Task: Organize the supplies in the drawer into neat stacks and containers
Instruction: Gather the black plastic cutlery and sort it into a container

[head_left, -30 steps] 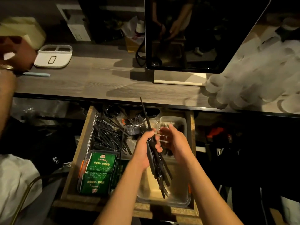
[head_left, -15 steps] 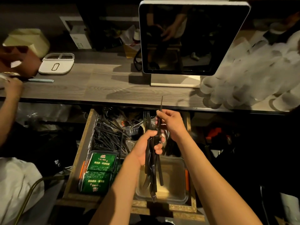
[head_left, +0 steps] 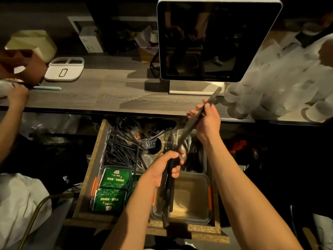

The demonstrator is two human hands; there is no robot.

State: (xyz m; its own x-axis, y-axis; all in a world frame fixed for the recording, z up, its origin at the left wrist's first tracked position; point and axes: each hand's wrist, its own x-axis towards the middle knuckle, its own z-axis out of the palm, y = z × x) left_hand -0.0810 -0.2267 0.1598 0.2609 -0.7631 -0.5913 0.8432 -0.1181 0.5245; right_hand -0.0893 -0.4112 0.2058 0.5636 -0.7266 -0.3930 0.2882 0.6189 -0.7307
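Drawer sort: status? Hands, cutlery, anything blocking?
Left hand grips black cutlery bundle over clear container. Right hand pinches single utensil, raised. Loose cutlery pile still unsorted. Nothing blocking.

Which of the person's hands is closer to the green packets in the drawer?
Left. The left hand is just right of the green packets; the right hand is raised toward the counter.

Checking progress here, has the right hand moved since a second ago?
Yes. The right hand rose from beside the left hand over the drawer to the counter edge.

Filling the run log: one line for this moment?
left hand: grips black cutlery bundle | right hand: lifts one piece | below: clear container
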